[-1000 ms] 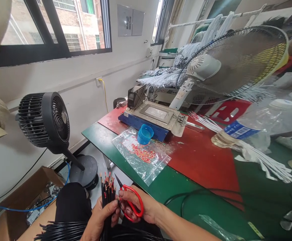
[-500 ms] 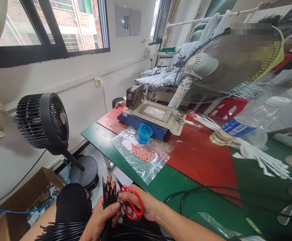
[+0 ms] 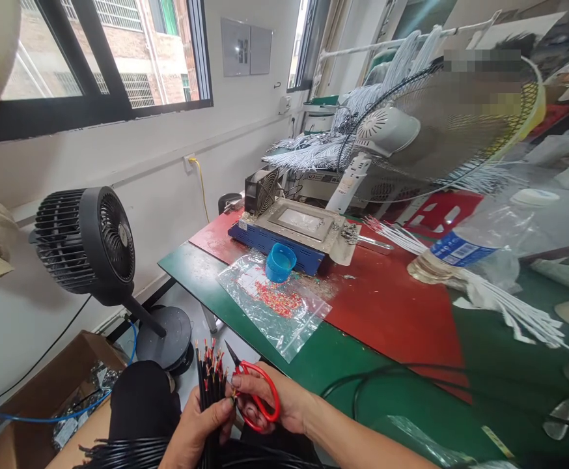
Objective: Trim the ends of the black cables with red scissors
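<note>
Cables (image 3: 207, 391) in black sheathing stood roughly upright in the person's grip, off the worktop (image 3: 333, 365) and just in front of its near edge, their stripped tips fanned out in red, black and bare copper. The left fingers (image 3: 219, 412) were clenched around the bundle below those tips, thumb across the front — a sensible place, it seemed, since a firm hold there steadied the ends without covering them. The right fingers (image 3: 251, 384) grasped red-handled scissors (image 3: 275, 395), and their ends met the side of the bundle, where a small coloured wire end showed; whether they truly pinched it was too small to tell. The dark blade pointed up beside the tips, so good handling called for keeping the point angled away from the left thumb and clear of neighbouring strands. Working on one wire at a time, spread a little from the rest, looked safer than reaching into the crowded middle, where a nick to the insulation would be easy to miss. Squaring the ends level would probably have helped too, as they stood at uneven heights. More black cables (image 3: 123, 454) lay across the lap, and slack there could tug at the bundle. On the worktop, a clear plastic bag (image 3: 289, 339) lay by the near edge with red and yellow bits (image 3: 279, 299) on it — a blue cup (image 3: 280, 263) stood at its far side.
</note>
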`<action>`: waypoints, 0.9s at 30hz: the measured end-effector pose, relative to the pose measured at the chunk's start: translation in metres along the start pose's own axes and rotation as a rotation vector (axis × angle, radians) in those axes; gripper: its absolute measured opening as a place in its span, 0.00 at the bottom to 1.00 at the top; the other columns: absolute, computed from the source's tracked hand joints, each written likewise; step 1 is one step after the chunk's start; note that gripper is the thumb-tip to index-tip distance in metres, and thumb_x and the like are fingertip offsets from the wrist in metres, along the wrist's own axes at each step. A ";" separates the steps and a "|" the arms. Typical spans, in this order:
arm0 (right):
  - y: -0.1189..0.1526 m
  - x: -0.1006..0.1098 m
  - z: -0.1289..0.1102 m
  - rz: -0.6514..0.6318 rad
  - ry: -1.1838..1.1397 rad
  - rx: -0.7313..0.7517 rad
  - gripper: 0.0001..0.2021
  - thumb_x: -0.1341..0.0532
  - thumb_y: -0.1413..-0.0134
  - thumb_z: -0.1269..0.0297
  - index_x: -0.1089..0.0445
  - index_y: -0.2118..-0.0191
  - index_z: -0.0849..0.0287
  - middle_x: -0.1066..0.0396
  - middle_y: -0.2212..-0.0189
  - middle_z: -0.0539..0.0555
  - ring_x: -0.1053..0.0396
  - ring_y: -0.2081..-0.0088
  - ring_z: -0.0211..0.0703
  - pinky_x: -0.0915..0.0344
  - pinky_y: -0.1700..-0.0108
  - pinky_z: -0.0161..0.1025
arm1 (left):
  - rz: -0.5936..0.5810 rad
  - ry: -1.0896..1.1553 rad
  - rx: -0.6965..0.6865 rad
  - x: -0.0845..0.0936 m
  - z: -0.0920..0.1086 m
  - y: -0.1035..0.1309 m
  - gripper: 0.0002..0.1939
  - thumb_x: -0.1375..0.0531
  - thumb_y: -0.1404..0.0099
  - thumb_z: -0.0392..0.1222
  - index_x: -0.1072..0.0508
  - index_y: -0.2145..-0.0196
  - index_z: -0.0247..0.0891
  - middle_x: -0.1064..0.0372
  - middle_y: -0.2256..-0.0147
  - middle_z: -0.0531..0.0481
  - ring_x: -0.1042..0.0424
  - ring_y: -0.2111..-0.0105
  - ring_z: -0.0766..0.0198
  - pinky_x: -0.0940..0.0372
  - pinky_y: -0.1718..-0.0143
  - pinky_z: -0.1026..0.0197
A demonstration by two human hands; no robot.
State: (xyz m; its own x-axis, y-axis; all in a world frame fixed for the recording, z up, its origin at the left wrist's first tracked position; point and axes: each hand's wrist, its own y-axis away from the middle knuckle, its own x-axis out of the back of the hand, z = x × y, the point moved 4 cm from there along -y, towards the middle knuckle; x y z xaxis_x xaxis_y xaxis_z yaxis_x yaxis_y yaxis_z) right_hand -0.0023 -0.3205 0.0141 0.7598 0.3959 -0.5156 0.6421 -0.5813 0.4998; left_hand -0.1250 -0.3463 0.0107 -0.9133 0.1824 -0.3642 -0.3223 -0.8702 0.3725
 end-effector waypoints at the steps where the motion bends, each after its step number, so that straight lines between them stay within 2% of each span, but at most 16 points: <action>1: 0.001 0.000 -0.001 0.005 -0.003 0.003 0.22 0.35 0.64 0.46 0.31 0.76 0.65 0.39 0.90 0.45 0.45 0.90 0.29 0.52 0.89 0.28 | -0.004 0.001 -0.004 0.001 0.000 0.000 0.18 0.36 0.51 0.53 0.31 0.74 0.34 0.43 0.86 0.56 0.48 0.87 0.75 0.55 0.84 0.67; 5: 0.002 -0.001 -0.004 -0.008 -0.006 0.040 0.20 0.34 0.65 0.49 0.33 0.81 0.65 0.39 0.91 0.45 0.45 0.90 0.29 0.54 0.90 0.28 | 0.027 0.038 0.004 0.005 -0.004 0.000 0.17 0.36 0.51 0.52 0.33 0.74 0.35 0.43 0.86 0.57 0.48 0.87 0.75 0.56 0.84 0.68; 10: 0.001 -0.001 -0.005 0.012 -0.013 0.109 0.21 0.35 0.62 0.47 0.33 0.80 0.65 0.40 0.91 0.45 0.46 0.90 0.29 0.54 0.89 0.28 | 0.067 0.052 0.011 0.008 -0.008 -0.002 0.18 0.36 0.50 0.53 0.34 0.74 0.35 0.42 0.86 0.56 0.47 0.87 0.75 0.55 0.84 0.68; 15: 0.003 -0.001 -0.011 0.066 0.031 0.238 0.20 0.33 0.64 0.49 0.35 0.79 0.64 0.40 0.90 0.44 0.45 0.88 0.28 0.50 0.86 0.28 | 0.257 0.082 -0.020 0.016 -0.009 -0.005 0.21 0.33 0.55 0.53 0.34 0.75 0.35 0.41 0.86 0.56 0.45 0.86 0.74 0.53 0.84 0.68; 20: 0.004 0.000 -0.009 0.111 0.094 0.223 0.21 0.30 0.69 0.51 0.38 0.78 0.62 0.38 0.88 0.43 0.44 0.87 0.28 0.49 0.85 0.27 | 0.380 0.071 -0.021 0.019 -0.009 -0.003 0.22 0.31 0.59 0.53 0.31 0.74 0.34 0.39 0.85 0.55 0.43 0.85 0.73 0.50 0.82 0.68; 24: 0.004 -0.001 -0.010 0.164 0.167 0.222 0.22 0.31 0.67 0.48 0.37 0.79 0.62 0.39 0.88 0.44 0.44 0.87 0.28 0.49 0.85 0.28 | 0.477 -0.061 -0.081 0.016 -0.005 0.001 0.22 0.30 0.62 0.53 0.26 0.74 0.33 0.34 0.84 0.53 0.39 0.81 0.70 0.43 0.76 0.65; 27: 0.003 0.000 -0.012 0.198 0.175 0.266 0.23 0.34 0.64 0.45 0.37 0.80 0.63 0.40 0.88 0.44 0.45 0.87 0.28 0.50 0.84 0.28 | 0.529 -0.150 -0.107 0.014 -0.005 0.002 0.22 0.30 0.63 0.53 0.24 0.74 0.34 0.27 0.76 0.47 0.32 0.72 0.61 0.39 0.65 0.60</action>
State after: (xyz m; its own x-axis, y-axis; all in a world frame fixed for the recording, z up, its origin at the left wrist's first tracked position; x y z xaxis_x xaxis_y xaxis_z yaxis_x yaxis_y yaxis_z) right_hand 0.0008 -0.3142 0.0242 0.8871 0.3597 -0.2891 0.4498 -0.8140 0.3676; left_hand -0.1372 -0.3475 0.0022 -0.9715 -0.2359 -0.0229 0.2098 -0.9010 0.3798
